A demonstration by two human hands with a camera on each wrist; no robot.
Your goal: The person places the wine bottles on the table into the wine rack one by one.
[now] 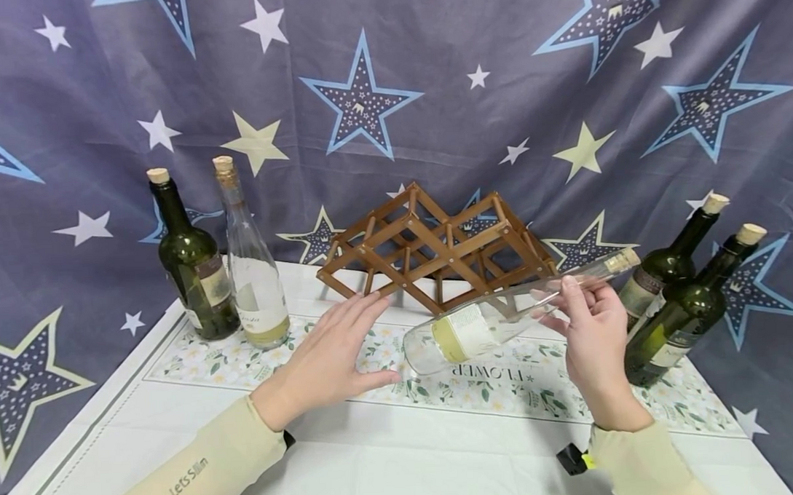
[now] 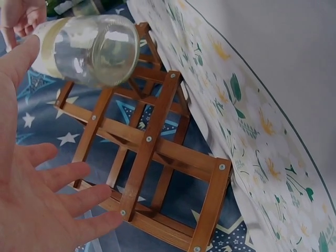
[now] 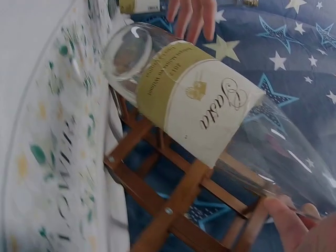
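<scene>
While the right hand (image 1: pixel 596 342) pinches the tilted clear bottle (image 1: pixel 466 334) near its corked neck in the head view, the left hand (image 1: pixel 328 355) holds nothing, its fingers spread near the base; the bottle slants in front of the wooden rack (image 1: pixel 452 260). From the left wrist, the thick-looking base seems heavy enough to swing. From the right wrist, the smooth, stiff glass looks slippery and breakable; a second hold beneath the labelled body would steady it.
</scene>
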